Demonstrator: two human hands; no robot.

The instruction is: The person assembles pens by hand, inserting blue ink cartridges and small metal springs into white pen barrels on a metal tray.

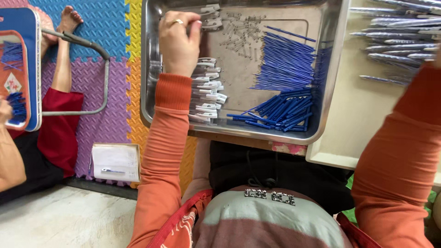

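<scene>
Left hand (179, 39) pinches a white clip (209, 8), top centre of frame.
Right hand off frame at right edge; steel tray (149, 69) holds blue refills (285, 62).

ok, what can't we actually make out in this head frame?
- Right hand: cut off by the right edge of the head view; only the orange sleeve shows, so its grip is unknown.
- Left hand: seen from the back, fingers curled, hiding what they pinch.
- Small metal parts in the steel tray: too small to identify.
- Finished pens: blurred, partly cut off at the top edge.
</scene>
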